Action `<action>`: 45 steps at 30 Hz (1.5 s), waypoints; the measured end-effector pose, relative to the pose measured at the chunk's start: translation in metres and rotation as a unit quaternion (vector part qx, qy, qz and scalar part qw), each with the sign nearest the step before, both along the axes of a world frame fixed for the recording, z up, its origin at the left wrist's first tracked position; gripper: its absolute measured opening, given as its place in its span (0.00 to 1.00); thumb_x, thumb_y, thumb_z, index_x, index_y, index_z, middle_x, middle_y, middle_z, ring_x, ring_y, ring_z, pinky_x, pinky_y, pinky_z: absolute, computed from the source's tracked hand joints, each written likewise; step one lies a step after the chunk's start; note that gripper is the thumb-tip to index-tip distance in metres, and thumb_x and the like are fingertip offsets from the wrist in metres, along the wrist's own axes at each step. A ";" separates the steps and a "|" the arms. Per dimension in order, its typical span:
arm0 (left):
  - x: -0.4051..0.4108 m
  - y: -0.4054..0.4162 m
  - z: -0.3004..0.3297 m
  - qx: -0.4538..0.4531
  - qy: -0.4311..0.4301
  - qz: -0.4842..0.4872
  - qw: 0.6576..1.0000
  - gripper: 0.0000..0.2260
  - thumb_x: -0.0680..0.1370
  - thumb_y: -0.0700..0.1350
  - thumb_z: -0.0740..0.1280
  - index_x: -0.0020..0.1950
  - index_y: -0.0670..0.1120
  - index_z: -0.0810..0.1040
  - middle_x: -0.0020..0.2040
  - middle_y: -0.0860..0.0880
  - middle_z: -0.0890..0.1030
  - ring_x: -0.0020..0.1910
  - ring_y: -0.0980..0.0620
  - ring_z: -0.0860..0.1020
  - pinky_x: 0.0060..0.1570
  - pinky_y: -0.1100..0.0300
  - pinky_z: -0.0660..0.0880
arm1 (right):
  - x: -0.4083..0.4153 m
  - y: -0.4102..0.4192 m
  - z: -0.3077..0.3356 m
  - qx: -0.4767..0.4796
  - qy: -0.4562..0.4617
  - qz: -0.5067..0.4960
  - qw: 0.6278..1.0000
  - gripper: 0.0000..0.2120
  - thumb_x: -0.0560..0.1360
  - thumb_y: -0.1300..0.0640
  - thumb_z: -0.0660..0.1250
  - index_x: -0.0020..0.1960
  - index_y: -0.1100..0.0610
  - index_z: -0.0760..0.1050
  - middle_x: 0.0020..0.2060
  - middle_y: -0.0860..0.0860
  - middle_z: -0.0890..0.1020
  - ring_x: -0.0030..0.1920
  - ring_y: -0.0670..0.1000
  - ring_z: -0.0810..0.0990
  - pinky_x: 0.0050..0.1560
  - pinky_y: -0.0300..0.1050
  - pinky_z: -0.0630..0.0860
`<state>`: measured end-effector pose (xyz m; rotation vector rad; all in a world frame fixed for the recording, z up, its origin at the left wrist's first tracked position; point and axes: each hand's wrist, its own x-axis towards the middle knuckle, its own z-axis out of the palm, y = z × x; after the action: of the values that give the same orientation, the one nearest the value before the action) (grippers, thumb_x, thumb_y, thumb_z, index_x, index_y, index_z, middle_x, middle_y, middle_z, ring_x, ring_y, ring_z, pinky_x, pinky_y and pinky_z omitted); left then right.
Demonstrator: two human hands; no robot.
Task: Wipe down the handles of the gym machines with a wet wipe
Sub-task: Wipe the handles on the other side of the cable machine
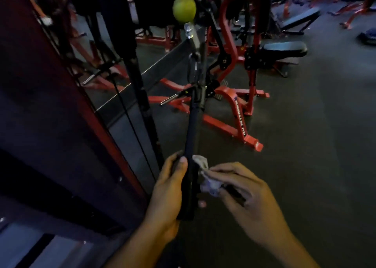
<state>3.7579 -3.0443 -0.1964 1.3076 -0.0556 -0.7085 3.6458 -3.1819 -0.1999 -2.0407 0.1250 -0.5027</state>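
Handle (190, 166): long axis running lower centre to upper centre.
Left hand (168, 188): clasping its lower end.
Right hand (248, 198): pinching wet wipe (205, 176), just right of handle.

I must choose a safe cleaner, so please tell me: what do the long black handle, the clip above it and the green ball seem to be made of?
Long black cable handle: matte, no shine, probably rubber or foam over a bar. Silver snap clip: bright glints, likely polished metal. Yellow-green round ball: smooth, dull, perhaps rubber or plastic; blur leaves it open.
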 end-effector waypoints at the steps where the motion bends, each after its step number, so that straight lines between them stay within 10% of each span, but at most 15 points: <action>1: 0.000 0.003 0.003 0.010 -0.009 -0.006 1.000 0.11 0.85 0.52 0.62 0.63 0.52 0.80 0.50 0.40 0.85 0.37 0.44 0.83 0.31 0.52 0.78 | 0.003 -0.006 -0.004 0.014 -0.009 0.000 1.000 0.22 0.73 0.70 0.72 0.60 0.49 0.82 0.59 0.41 0.79 0.63 0.48 0.78 0.61 0.38 0.75; 8: 0.000 0.017 0.021 -0.006 0.029 -0.007 1.000 0.14 0.85 0.49 0.60 0.63 0.48 0.81 0.44 0.41 0.82 0.28 0.49 0.74 0.21 0.60 0.72 | 0.034 -0.046 -0.007 0.092 -0.087 0.010 0.992 0.16 0.73 0.52 0.69 0.61 0.51 0.79 0.57 0.44 0.82 0.61 0.46 0.80 0.59 0.34 0.75; 14: -0.037 0.001 0.028 0.023 -0.015 0.049 0.998 0.15 0.79 0.47 0.71 0.65 0.49 0.75 0.44 0.47 0.83 0.34 0.44 0.80 0.26 0.55 0.79 | 0.061 -0.080 0.000 0.001 -0.127 0.087 0.988 0.14 0.75 0.60 0.72 0.61 0.59 0.81 0.60 0.50 0.79 0.64 0.47 0.78 0.61 0.39 0.75; 27: -0.119 -0.031 0.043 0.107 -0.060 0.285 0.951 0.22 0.83 0.64 0.58 0.61 0.54 0.85 0.53 0.45 0.86 0.39 0.47 0.83 0.30 0.54 0.76 | 0.037 -0.075 0.003 0.015 -0.137 0.227 0.964 0.13 0.76 0.66 0.72 0.59 0.58 0.83 0.66 0.49 0.77 0.67 0.43 0.74 0.68 0.37 0.71; 39: -0.183 -0.042 0.017 0.097 -0.192 0.427 0.878 0.15 0.83 0.57 0.58 0.61 0.56 0.80 0.48 0.46 0.84 0.43 0.47 0.82 0.39 0.54 0.78 | -0.018 -0.025 0.012 -0.080 -0.197 0.406 0.889 0.17 0.78 0.60 0.70 0.67 0.59 0.78 0.62 0.48 0.76 0.63 0.46 0.75 0.67 0.36 0.70; 45: -0.173 -0.038 0.028 0.079 -0.187 0.465 0.862 0.12 0.84 0.51 0.61 0.58 0.48 0.82 0.41 0.47 0.81 0.37 0.51 0.79 0.32 0.58 0.78 | 0.044 -0.045 0.022 -0.137 -0.218 0.330 0.908 0.13 0.75 0.67 0.72 0.58 0.60 0.83 0.54 0.51 0.80 0.56 0.49 0.78 0.61 0.36 0.73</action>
<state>3.5853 -3.0819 -0.1687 1.4148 0.3147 0.3825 3.6897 -3.2270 -0.1783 -2.0218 -0.9239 -0.5416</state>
